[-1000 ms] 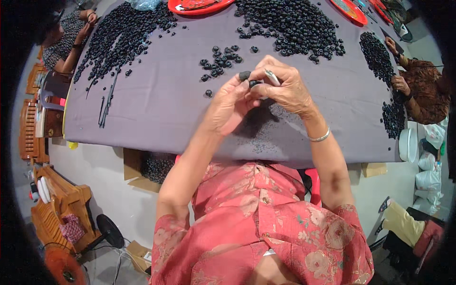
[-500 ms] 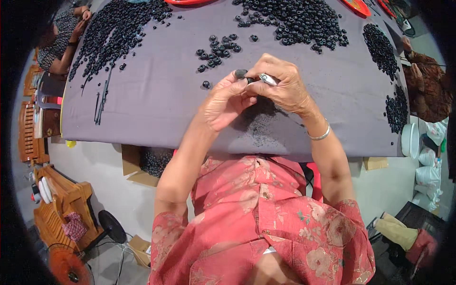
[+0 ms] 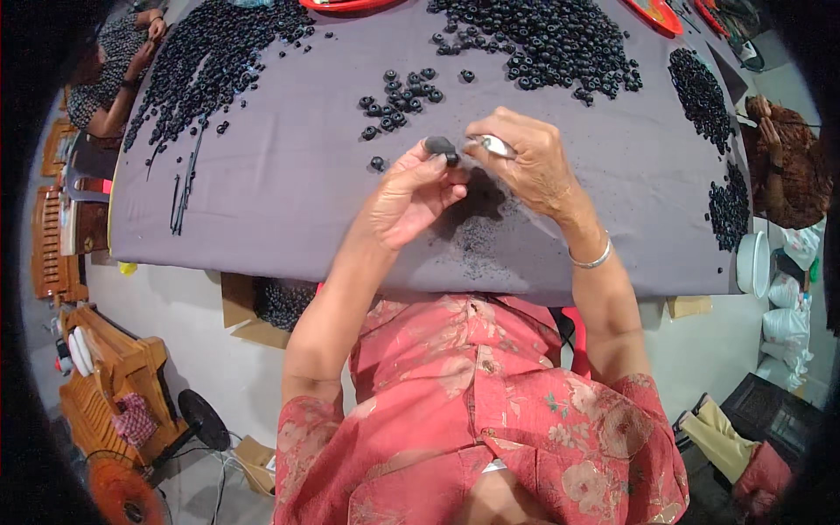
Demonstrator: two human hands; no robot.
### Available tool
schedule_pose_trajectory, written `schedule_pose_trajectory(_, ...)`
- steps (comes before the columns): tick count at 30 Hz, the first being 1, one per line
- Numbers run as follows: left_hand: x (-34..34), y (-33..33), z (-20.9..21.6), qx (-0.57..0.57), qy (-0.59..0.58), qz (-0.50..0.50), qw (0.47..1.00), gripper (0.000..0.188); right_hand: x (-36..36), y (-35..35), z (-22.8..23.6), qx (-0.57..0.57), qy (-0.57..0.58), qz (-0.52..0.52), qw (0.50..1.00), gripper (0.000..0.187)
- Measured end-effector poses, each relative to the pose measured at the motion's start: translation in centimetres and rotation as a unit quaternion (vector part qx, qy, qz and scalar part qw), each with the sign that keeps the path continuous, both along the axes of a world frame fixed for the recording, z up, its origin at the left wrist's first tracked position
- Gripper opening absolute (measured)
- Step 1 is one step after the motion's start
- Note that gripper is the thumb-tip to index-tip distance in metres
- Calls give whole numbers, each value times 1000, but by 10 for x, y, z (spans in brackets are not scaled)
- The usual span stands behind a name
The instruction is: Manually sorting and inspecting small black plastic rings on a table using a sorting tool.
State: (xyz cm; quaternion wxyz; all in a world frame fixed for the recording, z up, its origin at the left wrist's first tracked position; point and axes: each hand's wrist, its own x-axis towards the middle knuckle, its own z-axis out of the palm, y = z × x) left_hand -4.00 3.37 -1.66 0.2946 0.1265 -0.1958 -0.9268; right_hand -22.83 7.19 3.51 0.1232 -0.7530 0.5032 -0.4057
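My left hand (image 3: 407, 197) pinches a small black ring-shaped piece (image 3: 452, 159) between thumb and index finger; a dark cover (image 3: 437, 145) sits on a fingertip. Closed around a slim white-and-silver tool (image 3: 495, 146), my right hand (image 3: 535, 166) is just to the right, slightly apart from the piece. The tool's working tip is too small to make out. Beyond my hands lies a loose group of similar black rings (image 3: 402, 103), with a single ring (image 3: 377, 164) left of my left hand. Fine dark crumbs (image 3: 481, 241) are scattered on the cloth below.
A grey cloth (image 3: 289, 192) covers the table. Large heaps of black rings (image 3: 560, 39) lie at the back and left (image 3: 201, 61), smaller piles (image 3: 700, 96) at the right. Thin black rods (image 3: 185, 197) lie left. Two people sit at the sides. A white tub (image 3: 753, 262) stands by the right edge.
My right hand has moved slightly down and away from my left, so a gap shows between them. The black piece stays in my left fingers.
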Motion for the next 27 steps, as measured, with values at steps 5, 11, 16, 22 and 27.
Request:
schedule_pose_trajectory(5, 2, 1, 1, 4, -3, 73, 997, 19, 4, 6, 0, -25, 11, 19, 999, 25)
schedule_pose_trajectory(11, 0, 3, 0, 14, 13, 66, 998, 18, 8, 7, -3, -42, 55, 13, 998, 22)
schedule_pose_trajectory(16, -2, 4, 2, 20, 5, 75, 997, 17, 6, 6, -2, -26, 55, 22, 998, 19)
schedule_pose_trajectory(22, -1, 2, -1, 14, 13, 63, 998, 16, 7, 7, -4, -17, 36, 12, 999, 17)
schedule_pose_trajectory(27, 0, 2, -2, -8, 8, 71, 997, 13, 8, 7, -4, -11, 54, 6, 998, 16)
